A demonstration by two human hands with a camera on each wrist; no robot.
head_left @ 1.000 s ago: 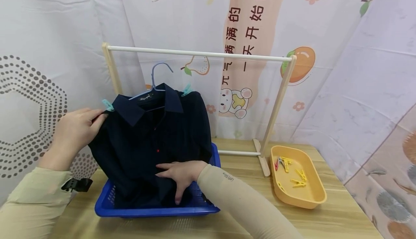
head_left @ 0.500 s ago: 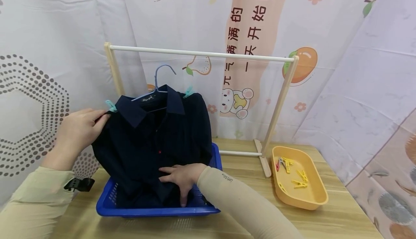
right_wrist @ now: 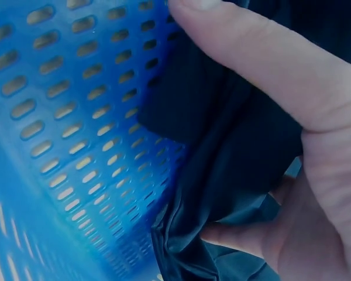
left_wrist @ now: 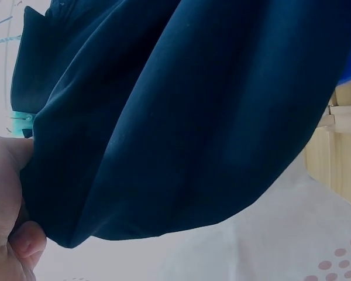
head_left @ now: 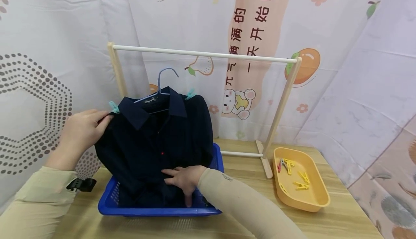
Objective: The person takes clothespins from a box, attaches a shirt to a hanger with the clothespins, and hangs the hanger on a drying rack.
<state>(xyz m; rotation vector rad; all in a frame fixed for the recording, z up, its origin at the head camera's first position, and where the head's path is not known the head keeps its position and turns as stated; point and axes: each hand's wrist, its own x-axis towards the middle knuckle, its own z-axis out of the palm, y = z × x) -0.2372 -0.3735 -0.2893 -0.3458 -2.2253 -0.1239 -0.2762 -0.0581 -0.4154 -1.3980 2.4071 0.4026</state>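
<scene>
A dark navy collared shirt [head_left: 136, 156] hangs on a light blue hanger [head_left: 159, 83], its lower part bunched in a blue perforated basket [head_left: 162, 212]. A teal clothespin [head_left: 113, 107] sits on one shoulder and another teal clothespin [head_left: 190, 94] on the other. My left hand [head_left: 85, 127] pinches the shirt's shoulder beside the first clothespin; the left wrist view shows the sleeve cloth [left_wrist: 164, 152] draping from it. My right hand [head_left: 185, 181] lies with spread fingers on the shirt's lower front. In the right wrist view its thumb [right_wrist: 251, 52] extends across the dark cloth.
Behind the basket stands a rack with a white top rail [head_left: 204, 54] and wooden posts. A yellow tray [head_left: 320, 195] at the right holds several yellow clothespins [head_left: 302, 186] and a red one. Printed curtains [head_left: 344, 98] hang behind the wooden table [head_left: 240, 203].
The head view has swung a little, so the scene sits slightly farther right in it. Both hands keep their places on the shirt.
</scene>
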